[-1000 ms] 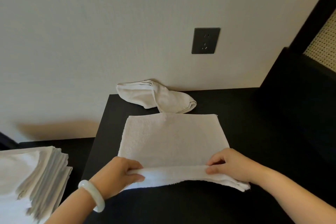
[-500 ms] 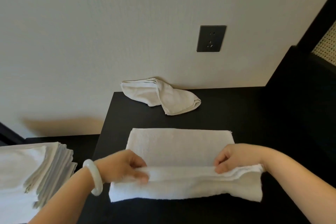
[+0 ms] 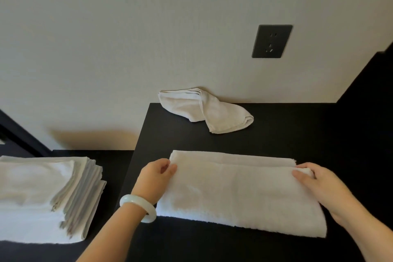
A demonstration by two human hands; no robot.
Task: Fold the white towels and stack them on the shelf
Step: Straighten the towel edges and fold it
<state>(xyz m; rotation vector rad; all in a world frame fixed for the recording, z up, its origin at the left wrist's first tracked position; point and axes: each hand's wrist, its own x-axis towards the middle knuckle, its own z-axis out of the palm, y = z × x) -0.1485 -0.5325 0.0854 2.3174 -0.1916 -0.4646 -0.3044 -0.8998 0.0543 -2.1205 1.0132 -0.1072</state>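
Head view, looking down. We see a white rectangular terry-cloth towel (image 3: 240, 193) lying folded double, long side across, on the near half of the matt black table top (image 3: 287, 134). Its upper layer stops just short of the far edge of the lower one. The left hand (image 3: 156, 176), with a pale jade-like bangle (image 3: 138, 207) on the wrist, pinches the far-left corner of the upper layer between thumb and curled fingers. The right hand (image 3: 319, 185) pinches the far-right corner likewise, thumb on top and fingers tucked round the edge. Neither hand is spread flat.

We judge the cloth light, soft and limp, with a nap that clings to itself rather than slips. It will sag wherever it is unsupported, so it is best taken at two corners of one edge, or at both ends of a fold line, with both layers caught together. We judge that a further fold is wanted before stacking.

At the table top's far-left corner, against the cream wall (image 3: 106, 49), lies a second white towel (image 3: 204, 110), loosely bunched and not yet folded. Left of the table top, on a lower dark surface (image 3: 114, 159), sits a stack of flat folded white towels (image 3: 42, 193). On the wall above the table top's far edge is a dark grey socket plate (image 3: 271, 41).
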